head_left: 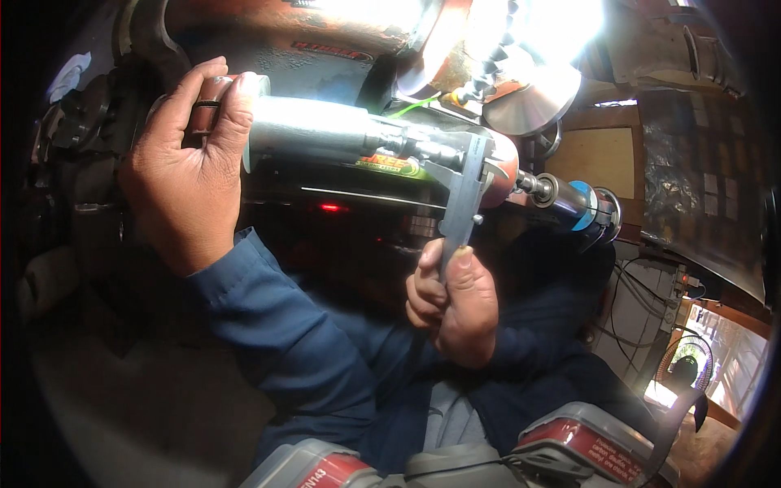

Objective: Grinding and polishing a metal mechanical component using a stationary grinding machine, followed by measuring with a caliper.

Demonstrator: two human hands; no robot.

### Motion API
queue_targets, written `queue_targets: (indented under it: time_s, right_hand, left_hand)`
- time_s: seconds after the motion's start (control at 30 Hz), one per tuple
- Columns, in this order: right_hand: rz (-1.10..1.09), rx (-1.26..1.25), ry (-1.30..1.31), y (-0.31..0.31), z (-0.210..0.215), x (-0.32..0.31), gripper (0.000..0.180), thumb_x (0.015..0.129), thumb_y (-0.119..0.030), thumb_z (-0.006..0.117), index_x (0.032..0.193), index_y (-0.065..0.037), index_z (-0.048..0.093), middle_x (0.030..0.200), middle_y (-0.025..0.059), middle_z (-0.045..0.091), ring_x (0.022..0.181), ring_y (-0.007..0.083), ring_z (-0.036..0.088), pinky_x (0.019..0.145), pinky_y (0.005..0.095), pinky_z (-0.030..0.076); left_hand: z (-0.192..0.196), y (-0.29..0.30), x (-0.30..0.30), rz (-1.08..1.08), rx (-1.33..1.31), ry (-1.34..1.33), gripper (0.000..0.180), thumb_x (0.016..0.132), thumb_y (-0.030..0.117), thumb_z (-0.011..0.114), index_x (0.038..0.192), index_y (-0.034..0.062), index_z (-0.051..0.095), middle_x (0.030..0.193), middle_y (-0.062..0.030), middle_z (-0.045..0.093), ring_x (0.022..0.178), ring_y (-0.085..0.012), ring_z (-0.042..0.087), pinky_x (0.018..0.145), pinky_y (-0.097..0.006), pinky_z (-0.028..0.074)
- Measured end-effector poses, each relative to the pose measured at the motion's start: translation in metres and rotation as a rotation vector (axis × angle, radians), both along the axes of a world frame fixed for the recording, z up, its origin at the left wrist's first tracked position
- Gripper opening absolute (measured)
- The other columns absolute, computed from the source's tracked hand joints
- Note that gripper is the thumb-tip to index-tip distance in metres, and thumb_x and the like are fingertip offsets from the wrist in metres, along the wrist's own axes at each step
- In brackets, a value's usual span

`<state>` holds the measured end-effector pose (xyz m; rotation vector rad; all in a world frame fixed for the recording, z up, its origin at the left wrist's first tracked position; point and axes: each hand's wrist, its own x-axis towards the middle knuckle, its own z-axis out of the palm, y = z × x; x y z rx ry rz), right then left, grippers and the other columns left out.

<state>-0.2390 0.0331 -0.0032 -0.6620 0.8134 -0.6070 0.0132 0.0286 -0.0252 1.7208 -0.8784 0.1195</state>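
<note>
A: Status on the hands?

B: Left hand [191,163] is wrapped around the left end of a metal shaft [325,130], fingers curled over the top, thumb on the near side. Dark ring on one finger. Right hand [455,297] is clamped on the beam of a steel caliper [464,195], thumb pressed up along it.

A: Where's the shaft?

B: Held up level in front of the person, roughly horizontal, upper middle of the view. Thick silver section by the left hand, stepping down to narrower sections toward the right. A bearing [543,189] and a blue-tipped end [582,205] sit at the far right.

A: Caliper position?

B: Upright, below the shaft, head at one of the narrow stepped sections. Jaws sit on the shaft there; exact contact can't be told from this angle.

A: Surroundings?

B: Blue sleeves [268,325] on both forearms. Rusty orange machinery [342,37] right behind the shaft, strong glare upper right. A fan [691,362] at lower right.
</note>
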Motion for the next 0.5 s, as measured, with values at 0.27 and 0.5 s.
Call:
queue_targets:
  time_s: [0.27, 0.5]
  right_hand:
    - [-0.061, 0.095, -0.023, 0.003, 0.012, 0.002, 0.036, 0.103, -0.036, 0.037, 0.104, -0.003, 0.05, 0.066, -0.0027, 0.034, 0.054, 0.0057, 0.032, 0.048, 0.0208, 0.03]
    - [-0.052, 0.042, 0.048, -0.001, 0.008, 0.0, 0.039, 0.103, -0.038, 0.037, 0.107, -0.001, 0.049, 0.066, -0.0026, 0.034, 0.054, 0.0058, 0.032, 0.046, 0.0211, 0.029]
  left_hand:
    - [0.0, 0.0, 0.0, 0.002, 0.007, -0.001, 0.022, 0.078, 0.012, 0.079, 0.096, 0.0031, 0.071, 0.084, -0.007, 0.071, 0.076, -0.0106, 0.066, 0.068, -0.024, 0.053]
    - [0.0, 0.0, 0.0, -0.004, 0.006, 0.06, 0.024, 0.077, 0.013, 0.08, 0.096, 0.0033, 0.071, 0.083, -0.0068, 0.07, 0.074, -0.0105, 0.066, 0.066, -0.024, 0.053]
